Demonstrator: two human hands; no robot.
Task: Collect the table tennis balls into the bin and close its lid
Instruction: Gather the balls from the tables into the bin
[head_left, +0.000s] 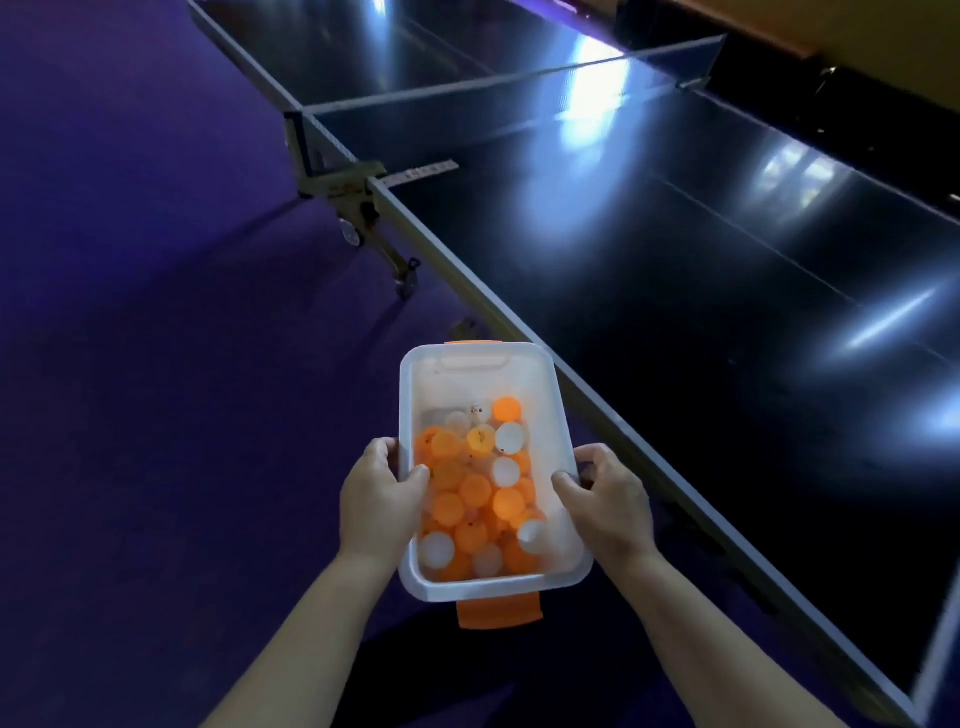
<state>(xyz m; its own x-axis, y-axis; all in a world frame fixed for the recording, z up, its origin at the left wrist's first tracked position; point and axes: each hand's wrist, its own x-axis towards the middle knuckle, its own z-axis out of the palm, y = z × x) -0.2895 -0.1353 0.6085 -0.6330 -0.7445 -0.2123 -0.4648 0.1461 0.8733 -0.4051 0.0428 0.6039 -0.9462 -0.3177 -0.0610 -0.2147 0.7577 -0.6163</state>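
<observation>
A translucent white plastic bin (485, 382) hangs in front of me, above the purple floor and beside the table's near edge. Inside it lie several orange and white table tennis balls (475, 491), piled toward the end nearest me. An orange latch (498, 613) hangs from its near end, and another orange latch (472, 343) shows at the far end. I cannot tell whether a clear lid covers it. My left hand (379, 499) grips the bin's left rim, thumb over the top. My right hand (602, 499) grips the right rim the same way.
A dark table tennis table (701, 291) fills the right side, its net (519, 88) crossing at the top. The net post and clamp (332, 176) stick out over the purple floor (156, 364), with a wheeled table leg (400, 270) below.
</observation>
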